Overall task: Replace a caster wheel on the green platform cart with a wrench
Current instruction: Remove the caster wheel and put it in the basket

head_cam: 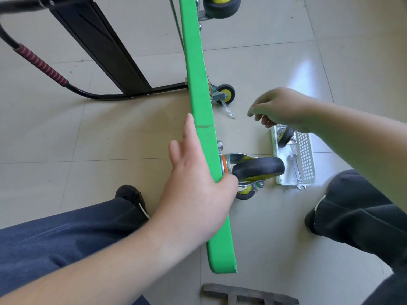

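Two hands working at the tipped green plastic platform cart (199, 119).
Left hand (193, 190) is bracing its edge, fingers straight; right hand (279, 108) is hovering loosely curled, holding nothing, above white perforated tray (306, 150).

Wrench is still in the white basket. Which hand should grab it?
Right, probably. The right hand hovers free just above the white basket holding the wrench. The left hand is steadying the tipped green platform beside the caster wheel.

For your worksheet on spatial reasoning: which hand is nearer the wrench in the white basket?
Right. The right hand hovers above the basket holding the wrench; the left hand rests on the cart's green edge.
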